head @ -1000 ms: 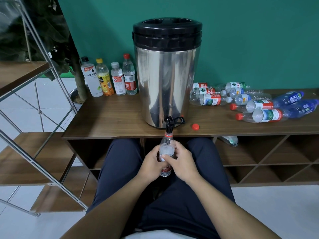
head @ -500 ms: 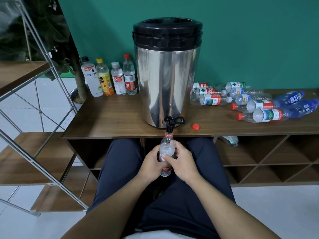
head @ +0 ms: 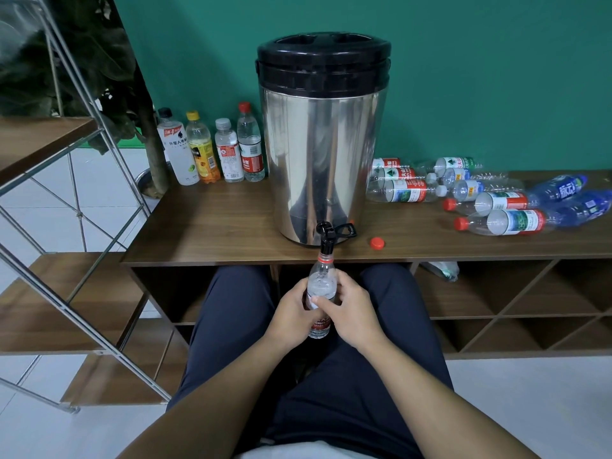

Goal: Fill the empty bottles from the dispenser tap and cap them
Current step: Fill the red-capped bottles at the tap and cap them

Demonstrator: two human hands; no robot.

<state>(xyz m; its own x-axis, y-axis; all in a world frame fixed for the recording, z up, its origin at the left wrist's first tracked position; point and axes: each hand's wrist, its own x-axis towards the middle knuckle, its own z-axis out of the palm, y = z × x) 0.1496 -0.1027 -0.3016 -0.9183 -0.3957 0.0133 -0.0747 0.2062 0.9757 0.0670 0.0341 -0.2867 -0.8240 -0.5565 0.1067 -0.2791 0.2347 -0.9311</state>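
Both hands wrap one bottle (head: 320, 286) held upright below the near edge of the wooden table (head: 212, 226): left hand (head: 293, 311) curled round its left side, right hand (head: 351, 309) round the right, thumb across the front. Its open neck sits right under the black tap (head: 326, 235) of the steel dispenser (head: 323, 144). A loose red cap (head: 377, 243) lies on the table just right of the tap

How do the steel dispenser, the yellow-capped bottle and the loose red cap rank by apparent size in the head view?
1. Steel dispenser, by far the largest.
2. Yellow-capped bottle, standing left of it.
3. Loose red cap, on the shelf top right of the tap.
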